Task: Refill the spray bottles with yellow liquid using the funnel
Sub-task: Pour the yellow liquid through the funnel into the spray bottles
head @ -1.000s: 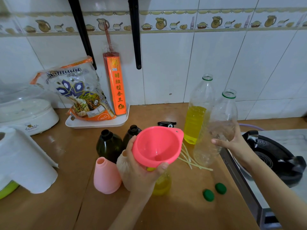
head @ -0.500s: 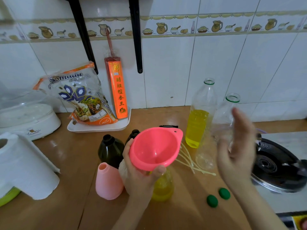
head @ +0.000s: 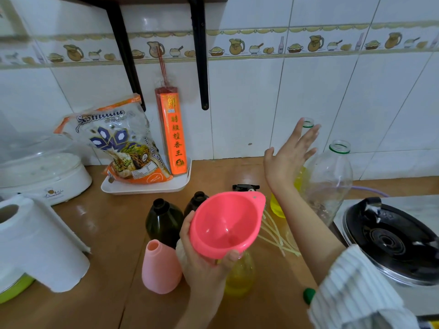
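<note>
head view showed a brown worktop point(head: 114, 224) by a white tiled wall. the left hand point(head: 202, 260) gripped a pink funnel point(head: 225, 224) by its rim, with the thumb on the near edge and the fingers round the far side. the funnel was tilted, so its wide mouth faced up and toward the camera. just under the funnel stood a clear spray bottle with yellow liquid point(head: 240, 276) in it, partly hidden by the hand.

the right hand point(head: 288, 155) was up in the air with its fingers straight and spread, and it held nothing. it was in front of a tall clear bottle with yellow liquid point(head: 301, 179) at the bottom. next to that, on the right, stood an empty clear bottle point(head: 332, 181) with a green ring at its neck. both had no caps on.

two dark bottles point(head: 164, 222) stood open behind the funnel. a pink bottle point(head: 160, 267) stood near the left hand. a black spray head point(head: 245, 187) lay behind the funnel, and some thin pale tubes point(head: 275, 233) lay on the worktop to its right. one green cap point(head: 308, 296) peeked out by the striped sleeve point(head: 356, 293).

farther back, a white tray point(head: 145, 187) held a rice bag point(head: 118, 143) and an orange incense box point(head: 174, 136). a paper roll point(head: 35, 241) sat on the left, and a black stove burner point(head: 394, 238) sat on the right.
</note>
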